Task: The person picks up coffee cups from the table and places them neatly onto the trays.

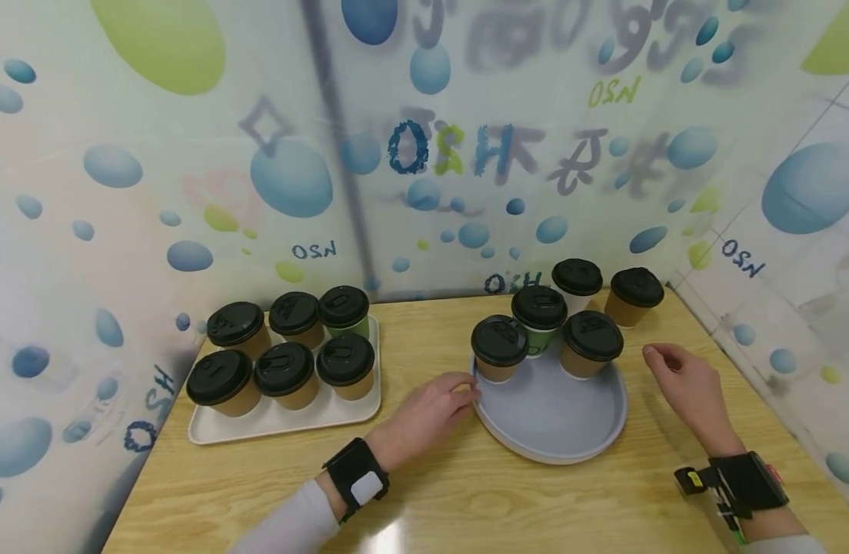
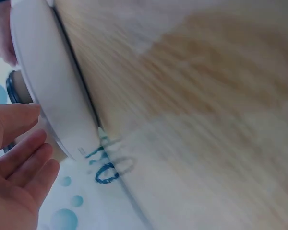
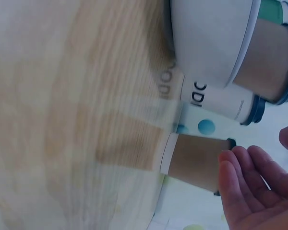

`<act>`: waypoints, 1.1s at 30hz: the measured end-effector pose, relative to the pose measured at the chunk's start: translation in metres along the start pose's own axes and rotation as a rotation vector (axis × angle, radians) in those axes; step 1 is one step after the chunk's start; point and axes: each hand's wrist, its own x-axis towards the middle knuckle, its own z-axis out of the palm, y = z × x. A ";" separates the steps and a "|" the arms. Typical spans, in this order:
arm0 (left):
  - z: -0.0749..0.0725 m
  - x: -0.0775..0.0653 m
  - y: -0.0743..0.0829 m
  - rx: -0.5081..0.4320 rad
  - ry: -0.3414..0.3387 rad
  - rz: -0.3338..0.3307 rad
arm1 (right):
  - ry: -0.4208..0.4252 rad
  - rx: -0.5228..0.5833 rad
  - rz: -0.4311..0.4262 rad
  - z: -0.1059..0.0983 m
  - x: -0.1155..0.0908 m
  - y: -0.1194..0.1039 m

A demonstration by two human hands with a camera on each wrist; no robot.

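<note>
My left hand (image 1: 431,412) is at the left rim of a round tray (image 1: 552,419), grey-blue inside with a pale outer wall. In the left wrist view, its thumb (image 2: 26,111) lies at the rim and the other fingers are loosely bent; whether they touch the tray is unclear. On the tray's back part stand a brown paper cup (image 1: 499,369), a green cup (image 1: 538,338) and another brown cup (image 1: 582,362), all with black lids. My right hand (image 1: 690,385) hovers right of the tray, apart from it, holding nothing, its fingers (image 3: 249,177) loosely extended.
Behind the tray, a white lidded cup (image 1: 575,300) and a brown lidded cup (image 1: 625,312) stand on the wooden table (image 1: 424,492). At left, a rectangular white tray (image 1: 286,425) bears several lidded cups in two rows. A printed wall (image 1: 424,223) borders the table's back edge.
</note>
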 end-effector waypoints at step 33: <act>-0.001 -0.001 0.007 0.011 -0.109 -0.025 | 0.078 0.260 0.148 0.036 0.106 0.026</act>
